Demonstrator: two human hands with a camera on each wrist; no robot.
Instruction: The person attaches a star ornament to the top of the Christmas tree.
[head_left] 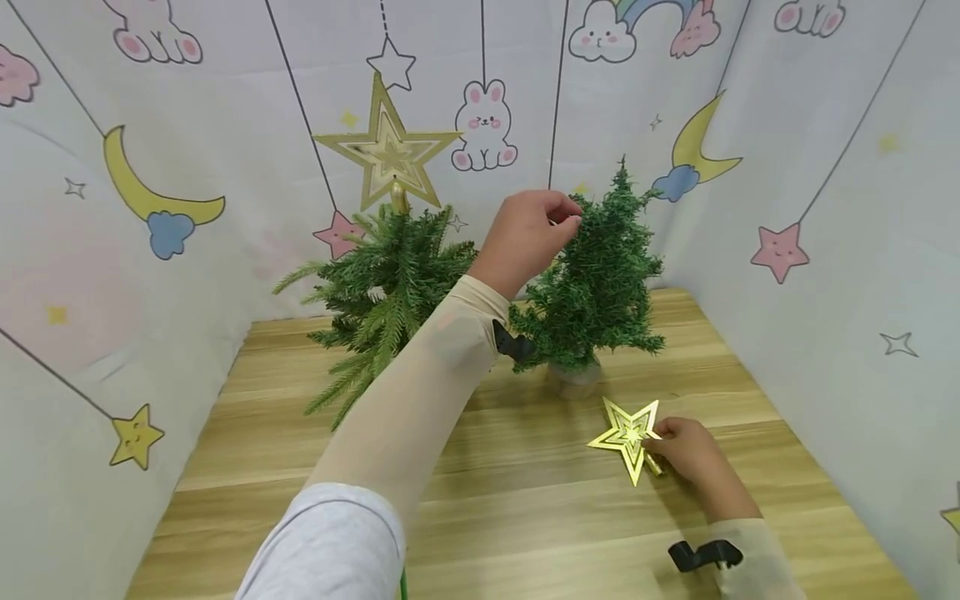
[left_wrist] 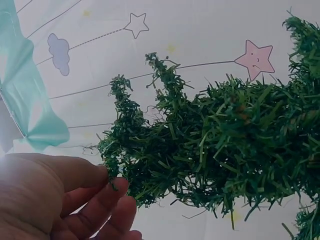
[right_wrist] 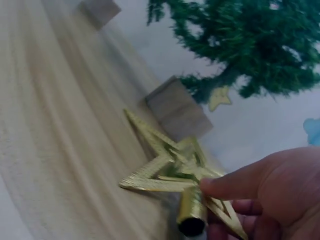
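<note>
My left hand (head_left: 521, 237) is raised at the left side of a small green artificial Christmas tree (head_left: 611, 275). In the left wrist view, its thumb and fingers pinch a branch tip (left_wrist: 114, 172) of that tree. Low over the wooden table, my right hand (head_left: 690, 458) holds a gold star tree topper (head_left: 626, 433). The right wrist view has the thumb on the front of the star, beside its hollow tube (right_wrist: 192, 215), with the other fingers behind. The tube's open end faces the wrist camera.
A second, fuller tree (head_left: 405, 283) stands at the left, partly behind my left arm, with another gold star (head_left: 390, 150) on its top. Both trees stand on the wooden table (head_left: 525, 500). A wooden block base (right_wrist: 180, 107) supports the small tree. Printed curtains (head_left: 825, 208) surround the table.
</note>
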